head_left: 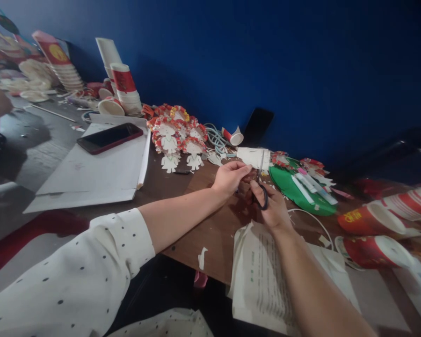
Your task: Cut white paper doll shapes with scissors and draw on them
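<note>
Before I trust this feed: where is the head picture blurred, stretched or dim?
Head view: the right-edge cups look smeared and stretched; head view: the blue wall darkens toward the upper right; head view: print on the paper is too blurred to read.

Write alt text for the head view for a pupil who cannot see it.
A person's right hand holds dark-handled scissors close to the left hand, whose hold is unclear, above a cluttered brown table. Left of them lie paper figures with red frilled edging and a phone on white sheets; right, white pens on a green piece, and red paper cups.
</note>
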Demonstrator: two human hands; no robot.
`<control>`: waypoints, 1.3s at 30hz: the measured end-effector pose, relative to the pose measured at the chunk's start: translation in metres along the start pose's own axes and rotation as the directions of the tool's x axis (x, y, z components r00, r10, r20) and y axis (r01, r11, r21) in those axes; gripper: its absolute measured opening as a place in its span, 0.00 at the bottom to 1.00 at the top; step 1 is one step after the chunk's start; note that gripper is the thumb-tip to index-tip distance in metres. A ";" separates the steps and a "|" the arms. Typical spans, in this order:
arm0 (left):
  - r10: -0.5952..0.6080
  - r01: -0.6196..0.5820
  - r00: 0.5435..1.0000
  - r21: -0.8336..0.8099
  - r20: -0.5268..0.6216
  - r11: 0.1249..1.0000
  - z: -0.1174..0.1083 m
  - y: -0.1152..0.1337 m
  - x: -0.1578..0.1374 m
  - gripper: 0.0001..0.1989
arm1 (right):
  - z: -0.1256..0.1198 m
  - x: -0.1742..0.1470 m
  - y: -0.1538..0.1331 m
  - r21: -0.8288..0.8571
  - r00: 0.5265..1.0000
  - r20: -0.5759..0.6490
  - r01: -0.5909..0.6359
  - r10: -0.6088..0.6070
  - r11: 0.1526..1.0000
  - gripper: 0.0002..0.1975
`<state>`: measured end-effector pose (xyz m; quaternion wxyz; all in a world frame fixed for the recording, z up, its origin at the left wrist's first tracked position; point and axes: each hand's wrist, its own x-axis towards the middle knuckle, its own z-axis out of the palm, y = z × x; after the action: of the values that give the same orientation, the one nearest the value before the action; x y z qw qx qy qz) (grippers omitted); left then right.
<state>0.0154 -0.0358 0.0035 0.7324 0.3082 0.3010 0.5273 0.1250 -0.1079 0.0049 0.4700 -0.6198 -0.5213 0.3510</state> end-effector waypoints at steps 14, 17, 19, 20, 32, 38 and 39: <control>0.015 -0.016 0.999 0.008 0.031 1.000 -0.003 -0.007 0.004 0.10 | 0.001 0.000 0.000 -0.084 0.999 -0.038 0.018 -0.021 0.996 0.24; 0.025 -0.025 0.999 0.006 0.037 1.000 -0.005 -0.009 0.006 0.11 | 0.000 -0.001 -0.003 -0.115 0.999 -0.033 0.033 -0.037 0.993 0.25; 0.028 -0.028 0.999 0.002 0.040 1.000 -0.005 -0.010 0.006 0.11 | 0.000 -0.001 -0.003 -0.127 0.998 -0.033 0.041 -0.045 0.991 0.25; 0.025 -0.025 0.999 -0.004 0.045 1.000 -0.005 -0.010 0.006 0.11 | 0.000 -0.001 -0.003 -0.131 0.998 -0.038 0.041 -0.046 0.991 0.25; -0.025 0.025 0.999 0.003 0.032 1.000 -0.001 -0.004 -0.001 0.14 | 0.001 0.000 -0.005 -0.158 0.997 -0.018 0.074 -0.078 0.985 0.26; -0.050 0.050 0.999 0.047 -0.020 0.998 -0.001 -0.004 0.000 0.13 | 0.003 -0.001 0.001 -0.119 0.999 -0.006 0.031 -0.032 0.992 0.26; -0.050 0.051 0.999 0.047 -0.020 0.998 -0.001 -0.004 0.000 0.13 | 0.003 -0.001 0.001 -0.117 1.000 -0.005 0.022 -0.022 0.993 0.26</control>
<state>0.0171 -0.0368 -0.0001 0.7350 0.3129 0.3282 0.5042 0.1226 -0.1080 0.0033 0.4381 -0.6416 -0.5465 0.3128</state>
